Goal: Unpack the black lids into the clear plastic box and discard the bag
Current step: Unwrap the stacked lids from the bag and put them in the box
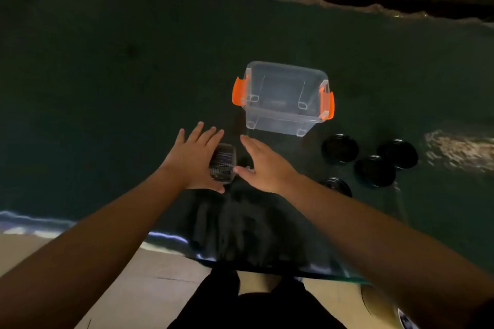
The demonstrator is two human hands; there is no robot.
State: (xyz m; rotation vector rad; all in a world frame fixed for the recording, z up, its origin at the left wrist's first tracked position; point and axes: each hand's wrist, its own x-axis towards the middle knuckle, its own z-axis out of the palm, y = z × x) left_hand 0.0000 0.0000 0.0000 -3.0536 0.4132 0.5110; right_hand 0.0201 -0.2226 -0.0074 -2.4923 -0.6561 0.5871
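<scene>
A small clear bag with a stack of black lids inside sits between my hands, just short of the clear plastic box. The box is lidless and has orange latches. My left hand cradles the bag with palm and thumb, its fingers stretched out. Against the bag's right edge rests the thumb of my right hand, whose fingers are straight and apart. Several loose black lids lie on the table right of the box; one lid is partly hidden by my right forearm.
The dark glossy table stretches wide to the left and back. Its near edge runs just above my dark-clothed legs and the tiled floor. Bright glare marks the right side. Plants line the far edge.
</scene>
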